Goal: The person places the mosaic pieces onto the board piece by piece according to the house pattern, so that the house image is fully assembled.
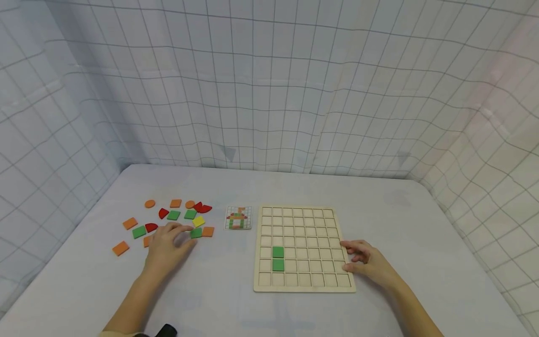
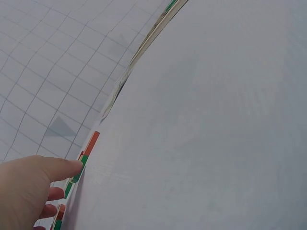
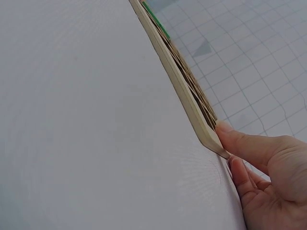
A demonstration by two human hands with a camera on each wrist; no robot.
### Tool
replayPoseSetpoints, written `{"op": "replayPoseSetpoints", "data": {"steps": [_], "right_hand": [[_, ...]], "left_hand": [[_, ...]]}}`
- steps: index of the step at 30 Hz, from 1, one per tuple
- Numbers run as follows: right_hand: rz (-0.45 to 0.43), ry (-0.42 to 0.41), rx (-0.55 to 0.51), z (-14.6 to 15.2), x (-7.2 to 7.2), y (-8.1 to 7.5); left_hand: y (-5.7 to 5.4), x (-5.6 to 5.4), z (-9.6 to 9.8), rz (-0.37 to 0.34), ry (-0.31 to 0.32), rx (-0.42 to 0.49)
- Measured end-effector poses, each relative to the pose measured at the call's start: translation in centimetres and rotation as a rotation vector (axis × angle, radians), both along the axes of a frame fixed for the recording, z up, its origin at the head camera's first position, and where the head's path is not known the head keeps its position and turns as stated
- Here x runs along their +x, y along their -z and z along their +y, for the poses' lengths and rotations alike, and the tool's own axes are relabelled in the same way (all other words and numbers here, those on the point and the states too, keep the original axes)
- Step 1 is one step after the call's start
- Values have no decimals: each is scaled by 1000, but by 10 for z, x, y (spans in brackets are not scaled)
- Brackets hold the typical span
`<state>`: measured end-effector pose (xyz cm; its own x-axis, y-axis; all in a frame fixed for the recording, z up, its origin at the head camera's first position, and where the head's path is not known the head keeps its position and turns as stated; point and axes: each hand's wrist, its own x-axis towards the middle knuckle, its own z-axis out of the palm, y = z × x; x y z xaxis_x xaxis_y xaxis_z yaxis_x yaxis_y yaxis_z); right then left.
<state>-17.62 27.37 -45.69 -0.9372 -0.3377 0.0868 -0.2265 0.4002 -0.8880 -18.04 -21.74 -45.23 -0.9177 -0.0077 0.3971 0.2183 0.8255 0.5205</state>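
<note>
At the thumb and forefinger of the left hand [image 1: 166, 244] lies a green tile [image 1: 196, 233]; whether they pinch it, I cannot tell. An orange tile [image 1: 208, 231] sits beside it. Farther right, the right hand [image 1: 372, 266] pinches the edge of a gridded board [image 1: 305, 289] holding two green squares [image 1: 278, 252].

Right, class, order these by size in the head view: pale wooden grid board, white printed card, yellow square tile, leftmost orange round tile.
Pale wooden grid board
White printed card
Yellow square tile and leftmost orange round tile: too alike to rank
</note>
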Motion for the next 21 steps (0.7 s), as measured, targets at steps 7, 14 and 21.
{"op": "replayPoseSetpoints", "data": {"steps": [7, 14, 21], "right_hand": [[-3, 9, 11, 0, 0, 0], [-11, 10, -1, 0, 0, 1], [-24, 14, -7, 0, 0, 0]], "left_hand": [[4, -3, -4, -15, -2, -28], [8, -6, -5, -23, 5, -30], [6, -5, -4, -31, 3, -18]]}}
